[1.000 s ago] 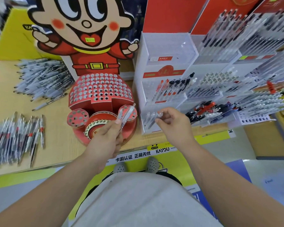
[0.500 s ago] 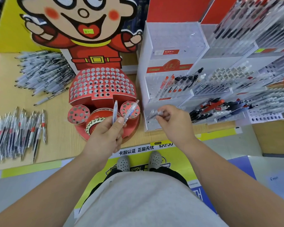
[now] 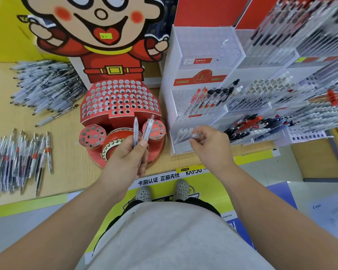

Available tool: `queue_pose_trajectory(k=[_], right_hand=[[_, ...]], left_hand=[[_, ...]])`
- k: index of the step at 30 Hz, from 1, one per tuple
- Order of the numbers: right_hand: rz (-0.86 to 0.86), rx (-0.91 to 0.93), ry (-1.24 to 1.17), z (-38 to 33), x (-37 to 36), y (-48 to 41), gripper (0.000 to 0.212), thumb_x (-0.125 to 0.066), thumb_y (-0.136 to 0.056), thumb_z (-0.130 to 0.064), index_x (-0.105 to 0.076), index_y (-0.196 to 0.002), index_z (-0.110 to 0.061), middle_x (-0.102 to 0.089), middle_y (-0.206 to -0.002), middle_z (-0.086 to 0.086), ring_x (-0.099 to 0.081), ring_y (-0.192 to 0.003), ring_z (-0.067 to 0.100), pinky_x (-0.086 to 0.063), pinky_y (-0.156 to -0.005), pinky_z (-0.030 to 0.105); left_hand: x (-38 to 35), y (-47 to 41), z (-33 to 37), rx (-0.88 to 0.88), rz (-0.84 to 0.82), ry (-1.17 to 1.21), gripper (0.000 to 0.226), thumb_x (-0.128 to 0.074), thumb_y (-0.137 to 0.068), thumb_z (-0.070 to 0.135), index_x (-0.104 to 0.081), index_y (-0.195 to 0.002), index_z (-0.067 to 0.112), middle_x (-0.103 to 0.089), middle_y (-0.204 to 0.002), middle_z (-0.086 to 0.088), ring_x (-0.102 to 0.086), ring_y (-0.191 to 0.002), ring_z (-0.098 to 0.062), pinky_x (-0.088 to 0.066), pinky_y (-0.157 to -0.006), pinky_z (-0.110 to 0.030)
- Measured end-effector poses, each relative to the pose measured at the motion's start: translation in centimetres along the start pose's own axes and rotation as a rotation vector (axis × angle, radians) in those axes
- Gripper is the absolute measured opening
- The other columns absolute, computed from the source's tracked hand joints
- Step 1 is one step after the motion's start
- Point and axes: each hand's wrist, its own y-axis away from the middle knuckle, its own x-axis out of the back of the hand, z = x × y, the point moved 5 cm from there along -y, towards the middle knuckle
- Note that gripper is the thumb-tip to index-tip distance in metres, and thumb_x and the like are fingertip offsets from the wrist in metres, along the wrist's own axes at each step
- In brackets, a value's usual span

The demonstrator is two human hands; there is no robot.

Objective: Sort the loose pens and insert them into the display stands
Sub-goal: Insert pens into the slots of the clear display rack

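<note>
Grips two slim clear plastic pens [image 3: 135,131] upright in the left hand [image 3: 125,154], with fingers and thumb curled round the lower barrels and the upper ends fanned slightly apart, above the red cardboard display stand [image 3: 117,100] punched with rows of round holes. Pinches a small clear plastic piece [image 3: 195,135] between thumb and fingertips of the right hand [image 3: 209,147], just in front of the lowest tier of the white tiered acrylic display stand [image 3: 203,75]; cap or pen end, too blurred to tell. Leaves two heaps of loose pens on the pale wooden table [image 3: 66,149]: a grey-barrelled heap [image 3: 47,84] at the back left, a red-and-black-banded heap [image 3: 18,158] near the front edge. Appears early in the filling, with no pen seen standing in the red stand's holes and both clear pens not yet seated. To do the step well: settle first on the stand matching the clear pens, pass a single pen across to the right hand once free, line the tip squarely over one hole and lower straight down rather than at a slant, sparing the thin cardboard rim from buckling; keep the second pen tucked back in the left palm, clear of the neighbouring holes
</note>
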Motion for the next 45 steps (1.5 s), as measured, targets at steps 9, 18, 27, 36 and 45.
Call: queue_pose_trajectory(k=[9,18,27,36,45], right_hand=[[-0.081,-0.078,0.023,0.6,-1.9,-0.1,0.018,-0.078,-0.085,-0.016,-0.074,-0.102,-0.013,-0.055,-0.065,-0.018,-0.060,-0.066,0.011,-0.049,-0.068,0.025],[-0.021,-0.226,-0.119,0.7,-4.0,-0.2,0.007,-0.078,-0.083,-0.017,-0.078,-0.089,-0.016,-0.074,-0.076,-0.005,-0.069,-0.074,0.011,-0.054,-0.072,0.027],[-0.049,-0.294,-0.121,1.2,-5.3,-0.2,0.006,-0.076,-0.085,-0.018,-0.078,-0.090,-0.015,-0.076,-0.079,-0.003,-0.071,-0.076,0.016,-0.058,-0.076,0.037],[-0.196,-0.499,-0.324,1.4,-2.7,1.0,0.018,-0.080,-0.082,-0.029,-0.076,-0.082,-0.012,-0.075,-0.077,0.007,-0.073,-0.075,0.028,-0.059,-0.068,0.041],[-0.224,-0.418,-0.816,-3.3,4.0,3.4,0.012,-0.071,-0.091,-0.020,-0.073,-0.091,-0.009,-0.071,-0.075,0.006,-0.062,-0.063,0.018,-0.051,-0.056,0.027]], left_hand=[[0.2,0.2,-0.1,-0.008,-0.020,0.015,0.029,-0.046,-0.107,0.028,-0.050,-0.099,0.000,-0.053,-0.074,-0.005,-0.042,-0.057,-0.021,-0.041,-0.055,-0.033],[0.5,0.8,-0.3,-0.038,-0.041,0.022,0.023,-0.045,-0.107,0.028,-0.053,-0.094,0.011,-0.052,-0.074,-0.007,-0.041,-0.060,-0.024,-0.042,-0.054,-0.029],[0.3,1.0,-0.4,-0.043,-0.069,0.027,0.024,-0.047,-0.107,0.028,-0.052,-0.097,0.006,-0.052,-0.073,-0.007,-0.042,-0.061,-0.023,-0.043,-0.056,-0.033],[-1.1,1.0,0.4,-0.046,-0.146,0.030,0.023,-0.047,-0.107,0.024,-0.055,-0.091,0.010,-0.052,-0.074,-0.008,-0.042,-0.053,-0.014,-0.039,-0.049,-0.024],[-5.3,-0.8,0.9,-0.056,-0.331,0.012,0.015,-0.062,-0.100,0.014,-0.057,-0.085,0.013,-0.041,-0.066,-0.013,-0.031,-0.048,-0.016,-0.026,-0.046,-0.028]])
